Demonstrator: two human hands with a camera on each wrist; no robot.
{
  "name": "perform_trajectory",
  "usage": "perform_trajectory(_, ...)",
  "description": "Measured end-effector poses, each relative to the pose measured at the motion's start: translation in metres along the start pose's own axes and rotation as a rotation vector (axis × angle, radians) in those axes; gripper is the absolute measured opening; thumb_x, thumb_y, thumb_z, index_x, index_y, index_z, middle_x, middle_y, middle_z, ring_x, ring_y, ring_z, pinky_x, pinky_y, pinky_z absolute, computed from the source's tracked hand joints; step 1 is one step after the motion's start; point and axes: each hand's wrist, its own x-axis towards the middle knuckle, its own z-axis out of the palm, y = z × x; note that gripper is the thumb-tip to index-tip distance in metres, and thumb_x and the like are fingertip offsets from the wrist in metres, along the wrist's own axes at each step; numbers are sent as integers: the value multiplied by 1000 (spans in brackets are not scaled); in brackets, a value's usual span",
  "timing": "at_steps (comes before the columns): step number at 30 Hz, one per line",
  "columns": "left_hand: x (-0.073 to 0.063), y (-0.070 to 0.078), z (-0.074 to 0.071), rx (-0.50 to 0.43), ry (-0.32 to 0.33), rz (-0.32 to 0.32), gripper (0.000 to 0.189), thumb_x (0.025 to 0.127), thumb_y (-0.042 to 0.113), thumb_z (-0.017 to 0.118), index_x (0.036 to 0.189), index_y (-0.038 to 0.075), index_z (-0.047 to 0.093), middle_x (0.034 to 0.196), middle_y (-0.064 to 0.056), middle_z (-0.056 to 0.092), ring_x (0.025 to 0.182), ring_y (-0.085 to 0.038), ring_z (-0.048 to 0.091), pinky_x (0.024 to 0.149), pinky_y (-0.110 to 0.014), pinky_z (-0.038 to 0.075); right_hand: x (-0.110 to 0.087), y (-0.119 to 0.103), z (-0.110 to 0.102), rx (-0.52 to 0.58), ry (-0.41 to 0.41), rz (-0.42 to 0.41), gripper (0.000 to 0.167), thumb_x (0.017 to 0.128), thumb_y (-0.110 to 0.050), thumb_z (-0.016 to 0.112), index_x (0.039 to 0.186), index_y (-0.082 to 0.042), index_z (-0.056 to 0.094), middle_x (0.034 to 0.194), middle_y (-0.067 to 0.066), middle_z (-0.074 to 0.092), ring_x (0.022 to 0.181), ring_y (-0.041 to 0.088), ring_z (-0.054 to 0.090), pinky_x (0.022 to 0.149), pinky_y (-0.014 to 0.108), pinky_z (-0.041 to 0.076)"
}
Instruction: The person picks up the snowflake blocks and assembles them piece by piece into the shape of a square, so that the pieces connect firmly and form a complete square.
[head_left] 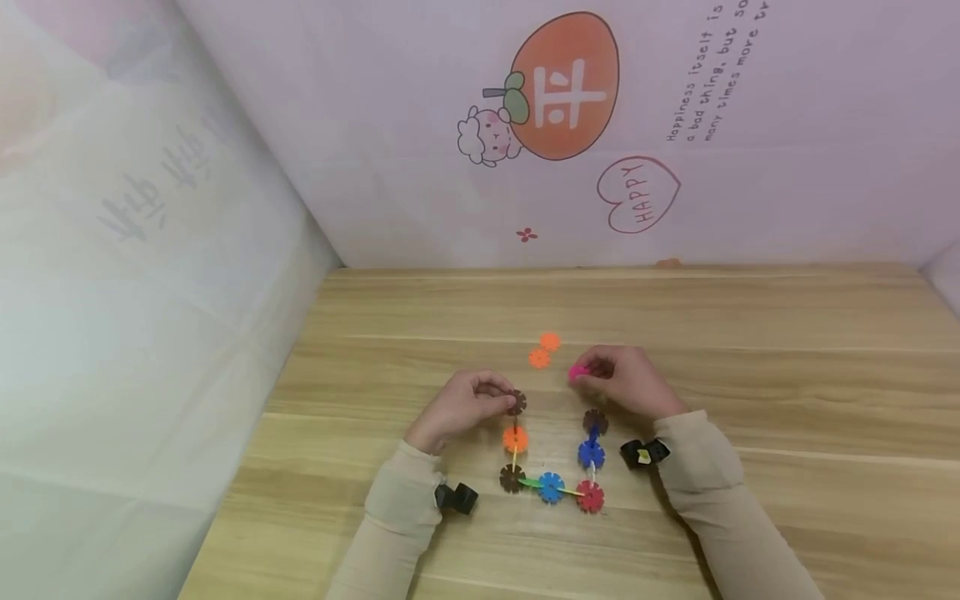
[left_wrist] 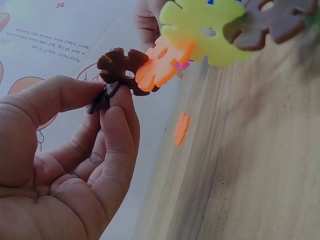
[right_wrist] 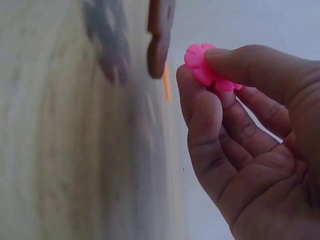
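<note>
A U-shaped chain of slotted snowflake discs lies in front of the person. My left hand (head_left: 465, 406) pinches a brown disc (left_wrist: 102, 100) at its left end between thumb and fingers. Another brown disc (left_wrist: 114, 70), an orange disc (head_left: 515, 440) and a yellow disc (left_wrist: 200, 30) follow in the left arm. Along the near side are a light blue disc (head_left: 551, 487) and a red disc (head_left: 590, 497). A blue disc (head_left: 591, 454) and a brown disc (head_left: 596, 422) end the right arm. Beyond that end, my right hand (head_left: 626, 379) pinches a pink disc (right_wrist: 199, 62), separate from the chain.
Two loose orange discs (head_left: 539, 358) lie close together on the wooden table (head_left: 420, 333), beyond the chain. A printed cloth (head_left: 390, 167) hangs along the table's back edge, and a white cloth (head_left: 150, 333) borders its left side.
</note>
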Motion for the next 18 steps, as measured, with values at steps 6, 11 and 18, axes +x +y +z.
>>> perform_trajectory(6,1,-1,0,26,12,-9,13,91,11,69,103,6,67,97,-6,67,88,-17,62,79,-31,54,-1,-5,1,35,-38,-1,9,90,-14,73,98,-18,73,88,-1,73,76,13,66,65,26,57)
perform_trajectory(11,2,0,1,13,5,-14,15,91,11,69,105,5,67,98,-7,68,89,-16,63,82,-32,55,-2,-13,1,12,-35,-37,10,88,-16,74,98,-18,74,89,-2,73,76,11,66,69,25,56)
perform_trajectory(18,3,3,1,-51,-28,-5,19,90,8,70,107,1,66,99,-10,70,87,-15,68,84,-33,58,-2,-23,5,14,-29,-139,7,88,-19,76,94,-22,75,92,-7,74,82,6,67,76,25,57)
